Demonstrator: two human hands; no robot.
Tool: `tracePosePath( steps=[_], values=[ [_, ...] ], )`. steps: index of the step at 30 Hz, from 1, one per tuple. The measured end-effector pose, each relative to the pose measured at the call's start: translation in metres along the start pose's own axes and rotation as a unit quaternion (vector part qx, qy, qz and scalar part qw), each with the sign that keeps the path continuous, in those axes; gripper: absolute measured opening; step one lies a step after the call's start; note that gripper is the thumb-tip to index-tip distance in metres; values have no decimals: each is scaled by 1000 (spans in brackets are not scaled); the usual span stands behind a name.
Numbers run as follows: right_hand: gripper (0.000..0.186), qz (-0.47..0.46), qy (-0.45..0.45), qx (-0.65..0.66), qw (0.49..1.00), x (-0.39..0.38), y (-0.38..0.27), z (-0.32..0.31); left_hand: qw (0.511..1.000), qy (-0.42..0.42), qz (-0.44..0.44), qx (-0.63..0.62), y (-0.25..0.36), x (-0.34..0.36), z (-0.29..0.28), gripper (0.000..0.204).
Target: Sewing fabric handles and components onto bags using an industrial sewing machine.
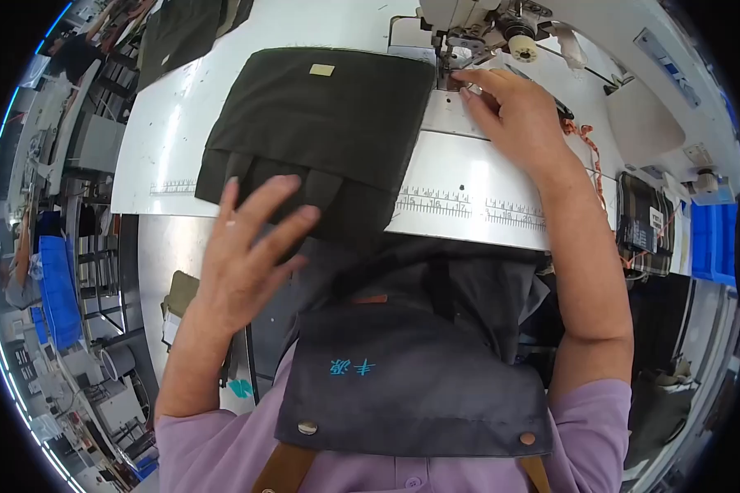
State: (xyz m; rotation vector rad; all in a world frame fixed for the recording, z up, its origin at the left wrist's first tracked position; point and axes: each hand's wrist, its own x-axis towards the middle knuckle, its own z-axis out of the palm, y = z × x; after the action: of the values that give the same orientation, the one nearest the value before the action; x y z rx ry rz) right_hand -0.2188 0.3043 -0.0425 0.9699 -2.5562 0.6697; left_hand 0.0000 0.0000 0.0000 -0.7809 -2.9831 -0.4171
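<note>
A dark green fabric panel lies on the white sewing table, with a small pale yellow label near its far edge and strap-like strips toward its near edge. Over that near edge, my left hand is open with fingers spread; whether it touches the cloth is hard to tell. Beside the panel's far right corner is the needle and presser foot area of a sewing machine. My right hand is there, thumb and forefinger drawn close together by the foot. What they pinch, if anything, is too small to make out.
Ruler markings run along the table's near edge. More dark cloth lies at the far left. An orange cord and a dark bundle are on the right, near a blue bin. A dark apron covers my lap.
</note>
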Motion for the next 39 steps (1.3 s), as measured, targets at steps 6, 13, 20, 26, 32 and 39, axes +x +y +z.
tracePosePath(
  steps=[6,13,20,26,32,39],
  values=[
    [24,10,-7,12,1000,6,1,0,971,214,-59,89,-13,-32,-15,24],
    [26,16,-22,19,999,-9,-13,-8,738,589,-261,-200,-28,-116,-104,37],
    [28,-12,13,28,999,-28,11,-9,601,616,-328,-390,-35,-200,-103,27],
    [25,-42,131,59,989,-40,-38,-37,617,668,-320,-265,-84,-334,-60,35],
    [19,58,325,-40,943,-154,1,-108,656,553,-499,124,-72,-260,-73,47],
    [27,213,277,-115,930,-236,88,-174,768,480,-406,124,-92,-216,-70,41]
  ],
)
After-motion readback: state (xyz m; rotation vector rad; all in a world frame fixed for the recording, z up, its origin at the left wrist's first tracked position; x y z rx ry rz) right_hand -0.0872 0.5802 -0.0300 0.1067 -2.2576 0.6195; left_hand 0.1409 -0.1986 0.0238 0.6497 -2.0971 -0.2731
